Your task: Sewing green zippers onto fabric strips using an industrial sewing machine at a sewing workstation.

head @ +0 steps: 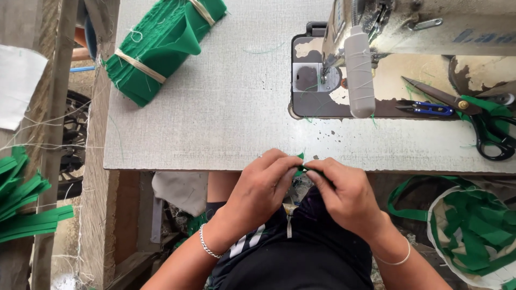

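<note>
A small piece of green fabric is pinched between the fingertips of both hands just at the near edge of the tabletop, about at its middle. The left hand is seen with its grip pressed together on the left part of the fabric, and the right hand is closed on the right part, so that the two hands are touching each other at the fingertips. Only a small bit of the fabric is visible, because most of it is covered by the fingers. A thin bracelet is worn on each wrist. At the far left corner of the tabletop a bundle of green fabric pieces, tied with pale bands, is laid at an angle. At the far right side a sewing machine is placed, with a pale thread cone standing in front of it. Near the right edge large black-handled scissors are lying partly on green scraps, and small blue thread snips are found just beside them. Below the tabletop, at the right, a white basket filled with green strips is seen.
</note>
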